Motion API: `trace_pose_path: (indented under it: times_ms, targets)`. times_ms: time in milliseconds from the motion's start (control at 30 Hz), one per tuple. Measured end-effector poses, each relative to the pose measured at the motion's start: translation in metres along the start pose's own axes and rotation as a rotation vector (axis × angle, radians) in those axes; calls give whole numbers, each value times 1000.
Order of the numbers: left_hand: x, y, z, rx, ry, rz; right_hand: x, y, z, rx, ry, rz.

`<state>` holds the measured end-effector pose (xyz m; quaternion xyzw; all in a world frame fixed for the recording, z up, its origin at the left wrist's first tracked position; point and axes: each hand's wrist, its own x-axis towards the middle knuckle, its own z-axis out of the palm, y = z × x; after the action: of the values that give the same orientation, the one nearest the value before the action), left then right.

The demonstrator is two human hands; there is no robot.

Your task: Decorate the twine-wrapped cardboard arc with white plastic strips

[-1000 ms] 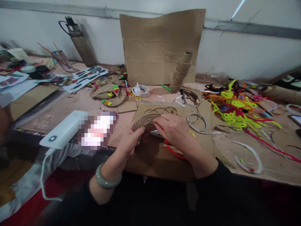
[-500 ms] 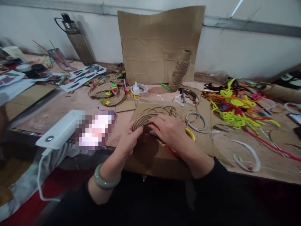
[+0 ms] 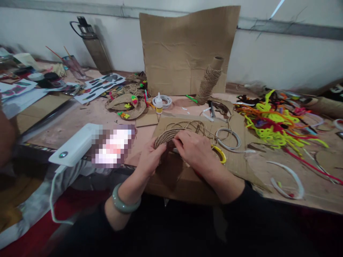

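My left hand [image 3: 150,159], with a green bangle on its wrist, pinches the near left edge of a twine-wrapped curved piece [image 3: 167,134]. My right hand [image 3: 195,150] lies over the same piece, fingers curled on its right part. Loose brown twine [image 3: 187,125] loops behind the hands on a sheet of cardboard [image 3: 235,125]. A yellow-handled tool [image 3: 220,152] pokes out just right of my right hand.
A twine spool [image 3: 208,82] leans against an upright cardboard panel [image 3: 187,46]. A glue bottle [image 3: 159,104], white hoops [image 3: 228,138] and a pile of coloured pipe cleaners [image 3: 270,121] lie around. A white power bank [image 3: 72,146] sits at the left; another person's arm [image 3: 5,135] shows at the left edge.
My hands stay on the twine-wrapped piece; the right hand has shifted slightly left, uncovering the yellow-handled tool. The view has drifted a little.
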<state>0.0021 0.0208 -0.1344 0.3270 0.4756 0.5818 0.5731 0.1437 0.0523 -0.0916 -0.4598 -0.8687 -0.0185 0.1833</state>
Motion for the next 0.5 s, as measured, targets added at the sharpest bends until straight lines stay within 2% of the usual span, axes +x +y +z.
trace_pose_path:
  times_ms: [167,500]
  targets:
    - [-1,-1,-1,21,6,-1,1,0,0,26,-18,54]
    - [3,-11,-9,86,-11,135,3,3,0,103,-42,129]
